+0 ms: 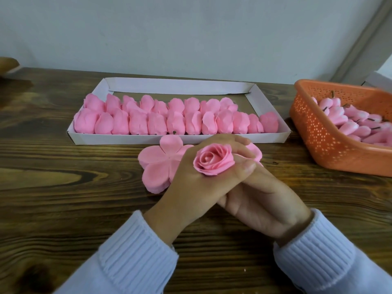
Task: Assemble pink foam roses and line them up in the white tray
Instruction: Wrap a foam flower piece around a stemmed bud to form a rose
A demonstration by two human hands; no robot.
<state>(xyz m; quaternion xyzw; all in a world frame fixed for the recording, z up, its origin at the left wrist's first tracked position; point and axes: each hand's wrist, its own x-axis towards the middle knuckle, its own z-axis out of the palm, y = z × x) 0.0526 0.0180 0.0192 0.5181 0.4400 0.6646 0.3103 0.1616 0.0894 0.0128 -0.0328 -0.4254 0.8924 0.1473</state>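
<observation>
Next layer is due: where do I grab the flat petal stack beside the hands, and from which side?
I'd pinch the far lobe of the flat petal stack, the one pointing at the white tray, coming from above and left: that lobe juts free, while the left hand covers the stack's right side.

one tray, one basket, one open rose, two petal stacks, roughly twenty-one trayed roses
</observation>
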